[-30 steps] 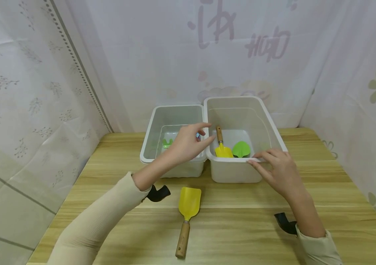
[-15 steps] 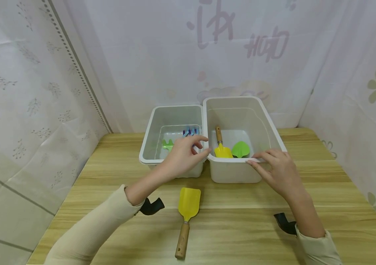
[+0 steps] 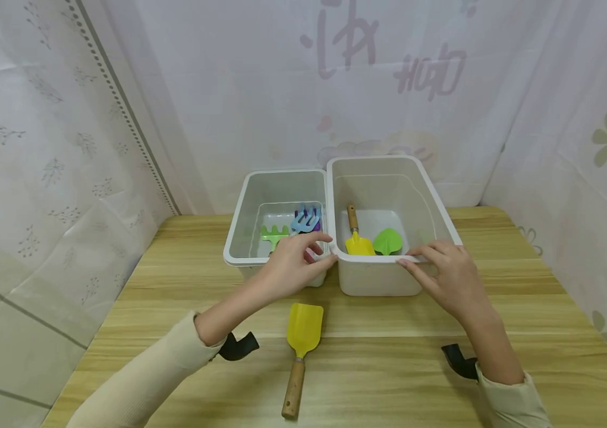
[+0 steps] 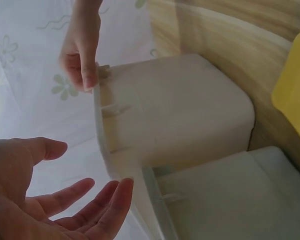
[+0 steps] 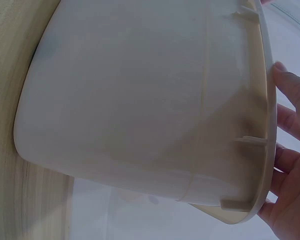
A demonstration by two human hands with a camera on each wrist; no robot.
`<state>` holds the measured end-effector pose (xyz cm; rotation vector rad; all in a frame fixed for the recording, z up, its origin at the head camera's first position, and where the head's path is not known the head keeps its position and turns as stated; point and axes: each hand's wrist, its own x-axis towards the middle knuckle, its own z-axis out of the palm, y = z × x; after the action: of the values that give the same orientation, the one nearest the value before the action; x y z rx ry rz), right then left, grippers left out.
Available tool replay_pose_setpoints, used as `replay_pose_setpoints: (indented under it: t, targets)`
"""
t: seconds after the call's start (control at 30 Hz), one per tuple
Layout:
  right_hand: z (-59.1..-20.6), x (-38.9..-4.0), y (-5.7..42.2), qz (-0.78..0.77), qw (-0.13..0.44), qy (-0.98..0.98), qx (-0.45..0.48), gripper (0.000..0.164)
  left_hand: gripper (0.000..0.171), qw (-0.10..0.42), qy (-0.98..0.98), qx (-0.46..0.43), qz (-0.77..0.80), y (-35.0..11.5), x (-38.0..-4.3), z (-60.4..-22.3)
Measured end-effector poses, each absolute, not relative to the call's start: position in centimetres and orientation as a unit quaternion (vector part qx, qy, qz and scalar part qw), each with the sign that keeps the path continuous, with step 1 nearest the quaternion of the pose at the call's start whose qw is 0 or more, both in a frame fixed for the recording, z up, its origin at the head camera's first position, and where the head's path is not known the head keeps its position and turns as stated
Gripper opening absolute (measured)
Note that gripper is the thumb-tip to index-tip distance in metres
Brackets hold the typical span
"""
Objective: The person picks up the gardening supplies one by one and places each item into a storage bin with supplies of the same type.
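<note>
In the head view my left hand (image 3: 291, 268) hovers over the front right of the smaller grey bin (image 3: 235, 232), beside where the two bins meet. Its fingers (image 4: 117, 207) are loosely bent with nothing between them in the left wrist view. My right hand (image 3: 444, 278) holds the front rim of the larger white bin (image 3: 380, 278) near its right corner, thumb at the rim and fingers reaching over it. Inside that bin lie a yellow trowel (image 3: 359, 245) with a wooden handle and a green shovel head (image 3: 387, 241). The smaller bin contains a green rake (image 3: 275, 233) and a blue rake (image 3: 305, 220).
A yellow scoop (image 3: 305, 330) with a wooden handle lies on the wooden table (image 3: 383, 368) in front of the bins. Something purple (image 3: 317, 226) shows beside the blue rake. Patterned white curtains (image 3: 239, 107) enclose the table's back and sides.
My left hand has drawn back toward me and down from the bins' shared edge, uncovering the blue rake. The right hand has stayed at the larger bin's rim.
</note>
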<state>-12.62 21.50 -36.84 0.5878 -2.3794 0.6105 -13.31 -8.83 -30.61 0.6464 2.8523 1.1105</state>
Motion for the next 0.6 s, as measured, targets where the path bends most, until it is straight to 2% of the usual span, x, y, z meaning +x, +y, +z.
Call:
replay_pose_setpoints:
  t: [0.33, 0.6]
  targets:
    - [-36.9, -12.7, 21.6, 0.231, 0.308, -0.895, 0.227, 0.019, 0.036, 0.04, 0.906, 0.195, 0.373, -9.8, -12.3, -32.7]
    - [-36.9, -12.8, 21.6, 0.228, 0.31, -0.895, 0.227, 0.019, 0.034, 0.04, 0.913, 0.199, 0.355, -10.7, -11.9, -35.2]
